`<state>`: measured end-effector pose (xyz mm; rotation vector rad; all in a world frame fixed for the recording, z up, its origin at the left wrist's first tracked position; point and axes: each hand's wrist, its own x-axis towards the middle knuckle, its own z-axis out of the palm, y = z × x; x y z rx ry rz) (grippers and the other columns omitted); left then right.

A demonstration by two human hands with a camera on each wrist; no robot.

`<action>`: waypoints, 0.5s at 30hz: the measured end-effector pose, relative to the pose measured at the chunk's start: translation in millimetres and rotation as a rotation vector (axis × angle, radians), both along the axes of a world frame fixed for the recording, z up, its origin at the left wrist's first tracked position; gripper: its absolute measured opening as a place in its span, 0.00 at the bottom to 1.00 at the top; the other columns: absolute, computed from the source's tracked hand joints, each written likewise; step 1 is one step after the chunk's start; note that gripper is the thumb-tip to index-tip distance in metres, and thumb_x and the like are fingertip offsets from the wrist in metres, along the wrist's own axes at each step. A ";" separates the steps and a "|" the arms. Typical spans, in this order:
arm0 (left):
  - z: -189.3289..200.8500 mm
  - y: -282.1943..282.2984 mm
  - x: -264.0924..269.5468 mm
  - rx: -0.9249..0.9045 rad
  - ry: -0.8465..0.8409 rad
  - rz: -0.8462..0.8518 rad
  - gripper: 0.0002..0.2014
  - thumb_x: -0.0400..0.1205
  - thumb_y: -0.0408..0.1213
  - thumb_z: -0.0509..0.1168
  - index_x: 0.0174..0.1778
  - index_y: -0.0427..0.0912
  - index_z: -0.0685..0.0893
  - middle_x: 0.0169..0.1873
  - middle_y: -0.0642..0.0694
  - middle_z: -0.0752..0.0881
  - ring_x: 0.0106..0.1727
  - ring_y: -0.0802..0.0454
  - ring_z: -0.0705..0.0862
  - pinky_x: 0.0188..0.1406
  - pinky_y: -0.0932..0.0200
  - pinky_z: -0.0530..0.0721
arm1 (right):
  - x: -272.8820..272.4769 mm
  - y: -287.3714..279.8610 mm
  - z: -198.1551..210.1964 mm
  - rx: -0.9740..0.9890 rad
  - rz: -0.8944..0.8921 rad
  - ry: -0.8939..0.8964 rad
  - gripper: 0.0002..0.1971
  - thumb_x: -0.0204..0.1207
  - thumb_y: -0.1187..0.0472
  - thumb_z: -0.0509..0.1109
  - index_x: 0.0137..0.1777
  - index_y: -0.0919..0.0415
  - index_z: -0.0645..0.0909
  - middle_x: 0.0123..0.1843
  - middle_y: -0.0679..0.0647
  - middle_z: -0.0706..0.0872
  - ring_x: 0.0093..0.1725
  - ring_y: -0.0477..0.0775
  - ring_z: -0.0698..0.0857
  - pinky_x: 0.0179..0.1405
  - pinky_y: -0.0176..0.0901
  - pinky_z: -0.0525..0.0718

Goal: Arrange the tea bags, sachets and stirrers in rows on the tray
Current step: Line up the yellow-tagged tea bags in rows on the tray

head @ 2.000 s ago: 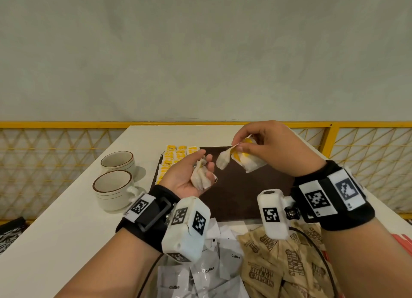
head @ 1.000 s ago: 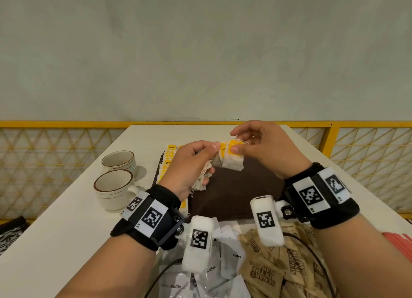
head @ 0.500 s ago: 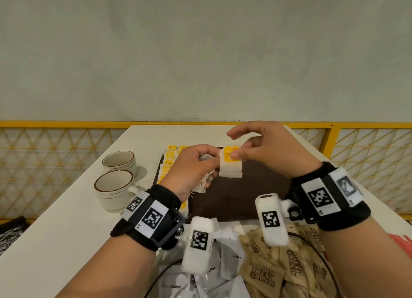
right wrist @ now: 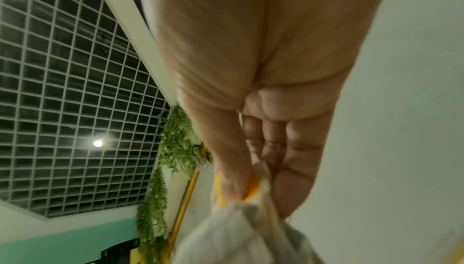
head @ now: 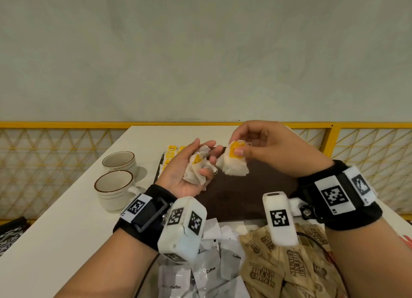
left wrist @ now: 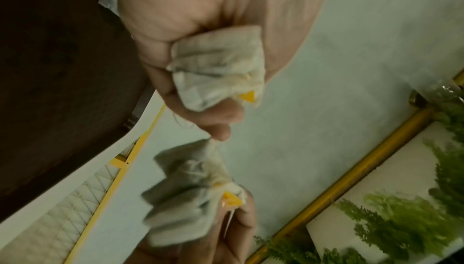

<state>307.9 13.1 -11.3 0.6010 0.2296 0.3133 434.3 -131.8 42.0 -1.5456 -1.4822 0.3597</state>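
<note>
The left hand [head: 191, 172] is raised palm-up above the dark tray [head: 243, 199], its fingers [head: 206, 171] curled round a crumpled bunch of tea bags [head: 196, 170], white paper with a bit of yellow tag showing. In the left wrist view the same bunch [left wrist: 218, 65] sits bunched between the palm and the curled fingers.

Just to the right of those fingers, the right hand [head: 267, 146] holds a second bunch of tea bags [head: 234, 164] by the top. Its thumb and forefinger pinch the yellow tags [head: 236, 151], and the bags hang below the fingertips, over the tray. The right wrist view shows the thumb pressed on the yellow tag [right wrist: 251, 191] with the pale bags [right wrist: 241, 234] hanging beneath. The two bunches are close together; whether they touch cannot be told.

Beyond the left fingers, at the far left edge of the tray, lies a row of yellow-tagged tea bags [head: 171, 151]. Below both wrists, nearer the person, loose white coffee sachets [head: 209, 268] and brown sugar sachets [head: 274, 271] lie in a heap on the white surface [head: 66, 230]. To the left of the left hand stand two cream cups [head: 114, 189] with brown rims, one behind the other. A yellow railing [head: 55, 124] runs behind the surface.
</note>
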 end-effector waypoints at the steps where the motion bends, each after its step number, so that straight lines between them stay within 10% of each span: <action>1: -0.3 0.1 0.4 -0.018 -0.012 0.017 0.12 0.76 0.44 0.64 0.45 0.38 0.82 0.34 0.42 0.88 0.25 0.52 0.84 0.14 0.67 0.79 | -3.6 0.1 0.1 -0.011 0.033 -0.020 0.07 0.73 0.72 0.73 0.50 0.64 0.85 0.47 0.54 0.89 0.46 0.46 0.87 0.51 0.36 0.85; 8: -4.7 5.2 4.6 -0.050 -0.014 0.199 0.09 0.73 0.27 0.64 0.47 0.42 0.77 0.33 0.44 0.84 0.29 0.56 0.86 0.31 0.63 0.84 | -3.7 9.6 -9.5 -0.056 -0.035 -0.190 0.07 0.74 0.66 0.75 0.50 0.56 0.88 0.48 0.49 0.90 0.50 0.50 0.86 0.57 0.51 0.84; 15: -2.5 1.8 3.7 -0.151 -0.115 0.290 0.08 0.81 0.25 0.56 0.49 0.39 0.77 0.40 0.40 0.84 0.30 0.51 0.89 0.22 0.53 0.86 | 2.5 14.5 -15.5 -0.055 0.017 0.215 0.09 0.71 0.71 0.74 0.50 0.67 0.85 0.54 0.65 0.88 0.51 0.62 0.88 0.54 0.55 0.87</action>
